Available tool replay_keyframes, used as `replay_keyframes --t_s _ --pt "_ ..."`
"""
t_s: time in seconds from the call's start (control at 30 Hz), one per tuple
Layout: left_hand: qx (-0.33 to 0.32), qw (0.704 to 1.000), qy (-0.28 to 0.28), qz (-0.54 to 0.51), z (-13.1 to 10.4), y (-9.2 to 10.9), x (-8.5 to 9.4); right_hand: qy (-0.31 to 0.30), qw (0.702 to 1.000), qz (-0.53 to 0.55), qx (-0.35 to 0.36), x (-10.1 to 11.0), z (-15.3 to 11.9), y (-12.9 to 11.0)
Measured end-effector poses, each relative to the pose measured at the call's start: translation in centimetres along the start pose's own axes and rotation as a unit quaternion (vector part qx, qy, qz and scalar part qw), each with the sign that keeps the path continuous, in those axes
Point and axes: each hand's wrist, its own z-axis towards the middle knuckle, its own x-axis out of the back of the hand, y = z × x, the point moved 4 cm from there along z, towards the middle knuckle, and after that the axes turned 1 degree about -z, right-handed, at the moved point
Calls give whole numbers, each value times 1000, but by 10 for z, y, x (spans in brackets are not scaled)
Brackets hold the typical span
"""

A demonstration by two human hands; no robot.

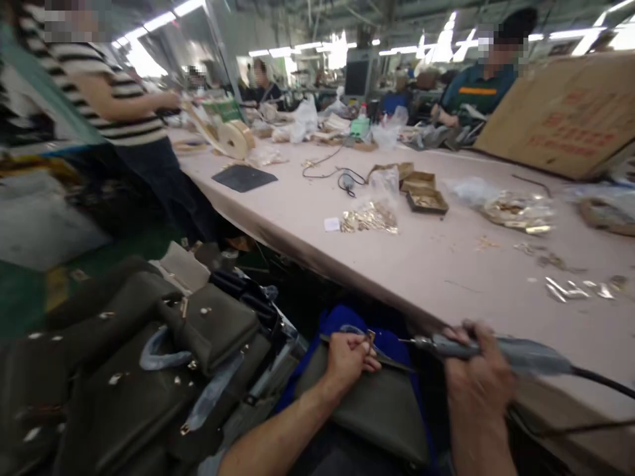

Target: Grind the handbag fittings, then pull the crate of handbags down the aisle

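My left hand (347, 360) is closed at the top edge of a dark olive bag (381, 410) on my lap, with a small gold metal piece (370, 338) pinched at its fingertips. Blue cloth (342, 319) lies under the bag. At the table's near edge, my right hand (479, 370) is wrapped round a grey electric screwdriver (530, 355). Its thin tip points left toward the gold piece, a short way apart from it. A black cable runs off to the right from the tool.
Several olive bags (133, 370) are piled at the left. The pink table (307, 205) holds gold hardware (370, 218), small boxes (426, 200), plastic bags, a tape roll (236, 139) and a large carton (565, 112). A person in stripes (114, 92) stands at the left; others are beyond the table.
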Motion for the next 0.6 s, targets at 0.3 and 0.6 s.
replay_keyframes --t_s 0.3,0.6 --pt "-14 1000 7 12 -3 8 0 -50 996 25 76 -27 -40 0" --pt "0 999 1 34 -7 8 -3 -66 992 -8 105 -36 -49 11"
